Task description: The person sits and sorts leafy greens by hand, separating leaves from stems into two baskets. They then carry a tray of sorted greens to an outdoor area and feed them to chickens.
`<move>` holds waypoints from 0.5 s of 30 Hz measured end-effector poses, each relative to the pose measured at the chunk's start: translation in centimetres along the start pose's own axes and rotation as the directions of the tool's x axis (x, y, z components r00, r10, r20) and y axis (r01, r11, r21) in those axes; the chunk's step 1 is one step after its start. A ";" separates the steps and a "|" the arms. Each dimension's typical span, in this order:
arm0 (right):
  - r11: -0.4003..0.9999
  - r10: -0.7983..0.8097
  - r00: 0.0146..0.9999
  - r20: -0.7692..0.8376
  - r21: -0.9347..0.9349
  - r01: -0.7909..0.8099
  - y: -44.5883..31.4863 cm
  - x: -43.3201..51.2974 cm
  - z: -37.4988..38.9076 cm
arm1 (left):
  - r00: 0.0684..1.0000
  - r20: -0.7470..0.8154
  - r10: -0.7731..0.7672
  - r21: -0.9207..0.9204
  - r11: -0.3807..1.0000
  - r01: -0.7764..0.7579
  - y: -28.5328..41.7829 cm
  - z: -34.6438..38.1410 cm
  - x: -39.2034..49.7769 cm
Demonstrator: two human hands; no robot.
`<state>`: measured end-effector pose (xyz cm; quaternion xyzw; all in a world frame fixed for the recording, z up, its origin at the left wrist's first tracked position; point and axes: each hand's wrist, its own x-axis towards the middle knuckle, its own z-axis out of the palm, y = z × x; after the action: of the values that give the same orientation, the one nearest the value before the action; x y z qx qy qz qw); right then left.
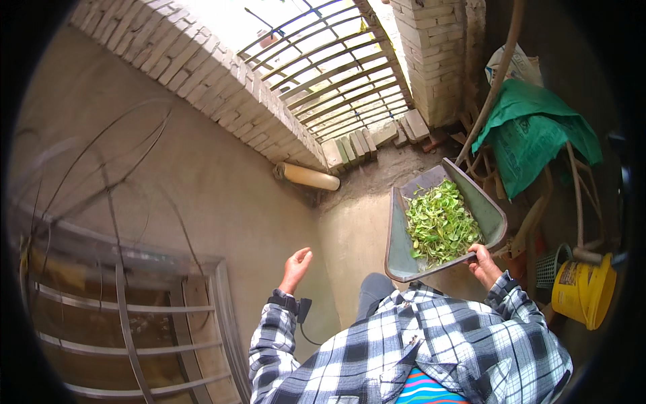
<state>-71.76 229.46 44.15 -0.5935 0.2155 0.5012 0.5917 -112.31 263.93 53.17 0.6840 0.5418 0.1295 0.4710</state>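
My right hand grips the near rim of a grey scoop-shaped tub, with the thumb on top and the fingers partly hidden. Inside the tub lies a heap of leafy green seedlings with pale stems. My left hand is held out to the left, away from the tub, with nothing seen in it; its fingers are close together and partly hidden, and a dark strap with a black device is at its wrist.
A barred metal gate stands ahead between brick walls, with loose bricks at its foot. A pale roll lies by the left wall. To the right are a green sack, wooden handles and a yellow bucket. A barred window is at lower left.
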 end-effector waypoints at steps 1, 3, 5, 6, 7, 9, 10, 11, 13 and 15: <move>1.000 0.023 1.000 0.012 0.020 -0.023 -0.4 0.3 0.3 | 1.000 -0.023 -0.007 0.016 1.000 0.008 -0.4 -0.4 0.9; 0.998 -0.055 0.997 0.059 -0.038 0.057 -1.0 0.7 0.9 | 1.000 -0.005 0.008 0.018 1.000 -0.008 -1.0 -0.8 2.7; 0.994 -0.097 0.995 0.031 -0.039 0.098 -1.7 0.5 1.8 | 0.999 0.031 0.025 0.029 0.999 -0.026 -0.3 -0.8 4.6; 0.996 -0.081 0.996 0.039 -0.043 0.083 -1.8 0.2 2.6 | 0.992 0.009 0.123 0.043 0.991 -0.123 0.5 -0.6 5.4; 1.000 -0.013 1.000 0.006 -0.023 0.013 -2.2 -0.4 2.9 | 0.987 0.000 0.163 0.093 0.982 -0.162 1.5 -0.8 6.0; 0.996 -0.078 0.997 0.019 -0.049 0.079 -2.5 -1.3 4.2 | 0.986 -0.023 0.164 0.076 0.984 -0.162 4.6 -0.5 7.9; 0.990 -0.121 0.992 -0.026 -0.083 0.119 -2.5 -1.5 4.9 | 0.983 -0.021 0.181 0.095 0.979 -0.179 5.6 -0.5 8.5; 0.956 -0.293 0.952 0.084 0.025 0.292 -2.1 -2.0 4.9 | 0.970 0.009 0.244 -0.022 0.970 -0.243 6.4 -0.4 8.8; 0.966 -0.255 0.959 0.127 0.001 0.257 -1.8 -2.1 5.0 | 0.875 -0.039 0.483 0.076 0.874 -0.480 7.6 -0.6 9.3; 0.992 -0.126 0.988 0.086 0.013 0.126 -0.9 -1.9 4.6 | 0.905 0.015 0.425 0.240 0.877 -0.416 8.3 -1.0 9.8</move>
<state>-73.31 233.24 47.14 -0.5812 0.1536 0.4873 0.6334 -104.16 273.19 56.95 0.8342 0.4006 0.1758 0.3358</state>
